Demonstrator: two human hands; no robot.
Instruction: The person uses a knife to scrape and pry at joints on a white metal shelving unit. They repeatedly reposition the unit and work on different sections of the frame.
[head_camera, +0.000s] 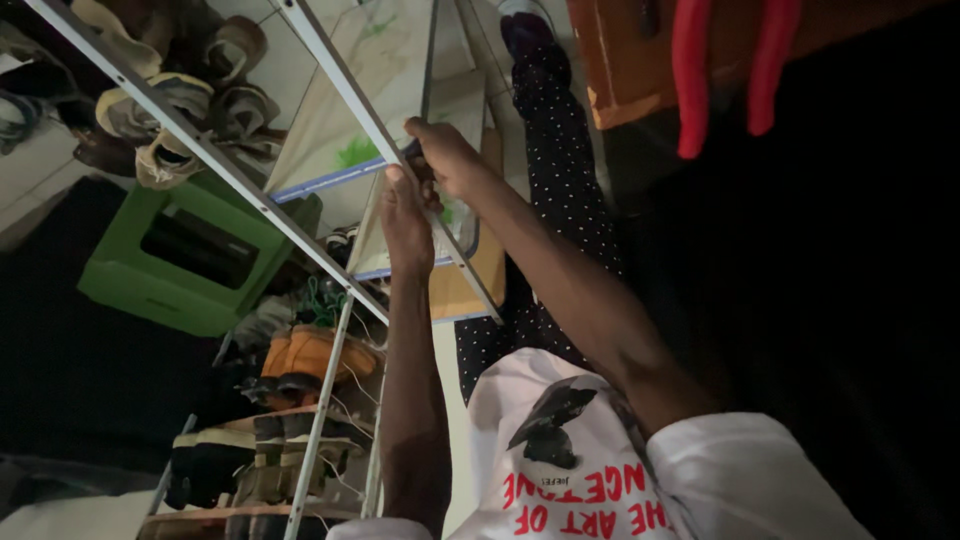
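Two pale metal rails run diagonally across the view, joined in a frame. My right hand (447, 155) is closed around the nearer metal rail (345, 85), with something small and dark under its fingers that I cannot make out. My left hand (404, 218) sits just below it, fingers pressed along the same rail and gripping it. The two hands touch each other. Behind them lean pale flat boards (350, 110) with green marks and blue edges.
A green plastic stool (150, 275) stands to the left. Several shoes fill a rack (290, 415) below and a heap (170, 95) at the top left. Legs in dotted dark trousers (560, 170), an orange wooden piece (625, 60) and red hanging strips (690, 75) are to the right.
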